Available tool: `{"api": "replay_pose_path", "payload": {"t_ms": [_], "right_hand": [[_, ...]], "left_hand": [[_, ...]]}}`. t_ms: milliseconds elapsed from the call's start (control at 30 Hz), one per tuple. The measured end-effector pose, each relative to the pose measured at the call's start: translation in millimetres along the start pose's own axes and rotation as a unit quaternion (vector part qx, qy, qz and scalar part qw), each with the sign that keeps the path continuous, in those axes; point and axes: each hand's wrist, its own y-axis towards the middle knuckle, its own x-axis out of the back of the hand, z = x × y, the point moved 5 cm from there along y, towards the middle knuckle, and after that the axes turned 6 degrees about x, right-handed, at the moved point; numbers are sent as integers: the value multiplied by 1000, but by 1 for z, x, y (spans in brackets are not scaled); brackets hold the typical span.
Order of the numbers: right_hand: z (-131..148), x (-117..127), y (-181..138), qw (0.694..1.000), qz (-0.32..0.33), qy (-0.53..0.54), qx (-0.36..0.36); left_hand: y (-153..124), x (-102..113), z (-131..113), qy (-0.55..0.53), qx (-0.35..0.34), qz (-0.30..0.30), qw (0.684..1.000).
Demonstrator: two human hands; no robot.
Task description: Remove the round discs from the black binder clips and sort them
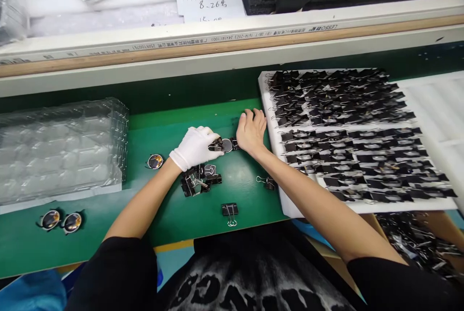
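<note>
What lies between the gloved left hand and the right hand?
A round, silver-rimmed piece, with black clip-like pieces at both sides; the head view shows it.

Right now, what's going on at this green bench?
At the green bench, a person's white-gloved left hand appears to pinch a black binder clip beside a small round disc. The bare right hand is on the disc's other side, next to a white board bearing rows of clips; whether it grips anything is hidden. Loose clips lie near the left wrist, with three round dark-faced pieces farther left.
</note>
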Motion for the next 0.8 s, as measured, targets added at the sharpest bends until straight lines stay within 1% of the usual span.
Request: {"api": "replay_pose_path", "payload": {"t_ms": [133,433,800], "right_hand": [[-2,0,-1,1000,-8,0,-1],[-7,-2,1,1000,-10,-9,10],[-13,-3,2,999,-7,-30,13]], "left_hand": [[0,-3,-3,5,19,-3,1000],[-1,0,-8,-6,34,2,999],[2,-3,-11,-32,43,27,998]]}}
